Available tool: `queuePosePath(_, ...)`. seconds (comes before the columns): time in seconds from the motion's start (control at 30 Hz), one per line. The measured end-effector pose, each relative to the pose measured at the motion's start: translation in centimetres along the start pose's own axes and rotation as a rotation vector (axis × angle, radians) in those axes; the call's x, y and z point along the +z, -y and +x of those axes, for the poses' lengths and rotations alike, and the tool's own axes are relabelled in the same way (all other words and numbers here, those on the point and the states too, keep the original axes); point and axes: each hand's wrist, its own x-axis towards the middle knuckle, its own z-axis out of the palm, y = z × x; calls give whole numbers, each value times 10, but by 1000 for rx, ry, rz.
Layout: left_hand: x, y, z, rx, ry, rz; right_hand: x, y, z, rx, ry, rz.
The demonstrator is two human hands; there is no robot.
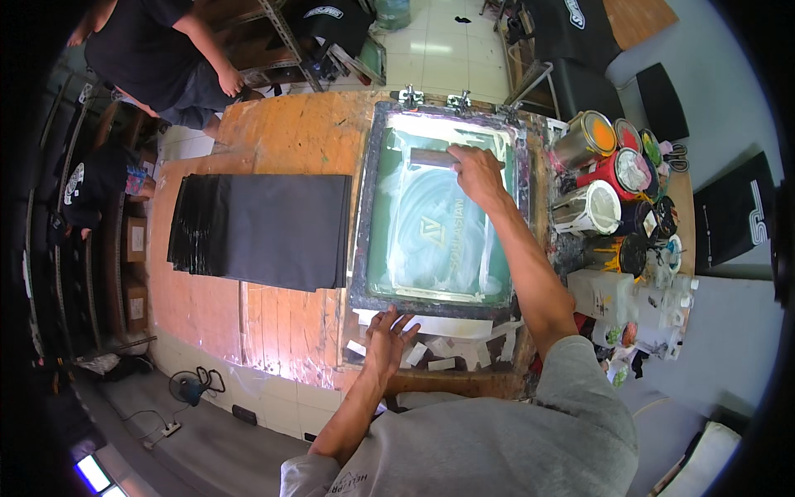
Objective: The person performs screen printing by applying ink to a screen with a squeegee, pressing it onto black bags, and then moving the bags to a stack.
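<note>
A screen-printing frame with a dark border and green mesh lies on the wooden table in front of me. Whitish ink is smeared in curved streaks over the mesh, around a pale logo design. Near the far end of the mesh, my right hand is closed on a squeegee, which lies crosswise with its blade side hidden. My left hand has its fingers spread at the frame's near edge; the fingertips seem to touch the border. Metal hinge clamps sit along the frame's far edge.
A stack of black sheets lies left of the frame on the wooden table. Ink cans and plastic bottles crowd the right. Another person stands at the far left. A fan is on the floor.
</note>
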Motion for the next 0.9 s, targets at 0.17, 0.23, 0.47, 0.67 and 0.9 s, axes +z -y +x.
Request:
queuePosePath(0.17,6,3,-3,22,2,42,9,3,13,66,72,-2)
queuePosePath(0.23,5,3,-3,38,25,48,13,5,6,60,92,-14)
queuePosePath(0.47,-1,4,3,35,75,87,2,71,-114,5,79,22)
queuePosePath(0.67,-5,-1,7,15,125,101,-5,137,-214,52,-24,19)
queuePosePath(0.9,-10,6,11,37,114,103,-8,128,-183,88,43,-236)
